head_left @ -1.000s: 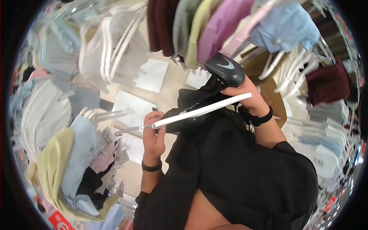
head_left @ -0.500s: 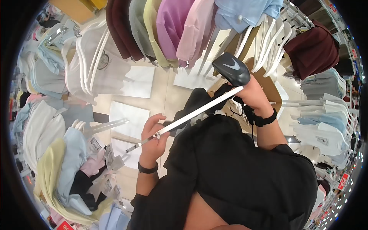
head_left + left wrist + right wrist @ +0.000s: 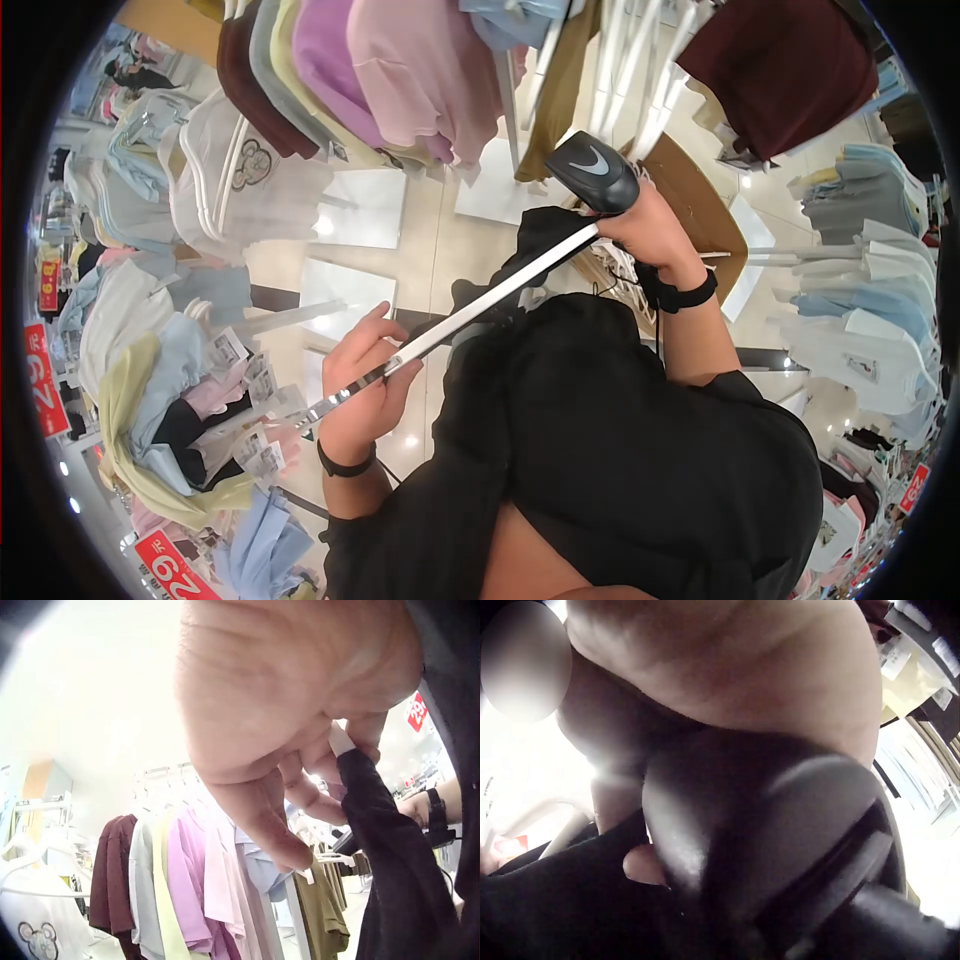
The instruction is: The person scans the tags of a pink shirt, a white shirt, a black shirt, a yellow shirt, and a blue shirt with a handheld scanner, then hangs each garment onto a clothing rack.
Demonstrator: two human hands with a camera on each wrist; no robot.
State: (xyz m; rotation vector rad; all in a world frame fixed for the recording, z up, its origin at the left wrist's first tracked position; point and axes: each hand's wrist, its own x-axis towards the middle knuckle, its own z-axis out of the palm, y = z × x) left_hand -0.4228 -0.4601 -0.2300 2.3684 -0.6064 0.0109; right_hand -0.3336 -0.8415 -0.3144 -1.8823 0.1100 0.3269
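Tiled shop floor (image 3: 425, 270) beneath white hanger (image 3: 480, 304); red "29元" sign (image 3: 45, 380) left of it. Left hand (image 3: 362, 412) pinches hanger; right hand (image 3: 652, 232) grips barcode scanner (image 3: 592, 178).

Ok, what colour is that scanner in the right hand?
Mostly black; the scanner shows best in the head view.

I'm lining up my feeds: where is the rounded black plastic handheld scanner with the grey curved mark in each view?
Head: the scanner is above and right of centre.
Left wrist: probably the scanner, small and dark, below and right of centre.
Right wrist: the scanner, large, from centre to lower right.
Shared landmark: the person's right hand, which holds it.
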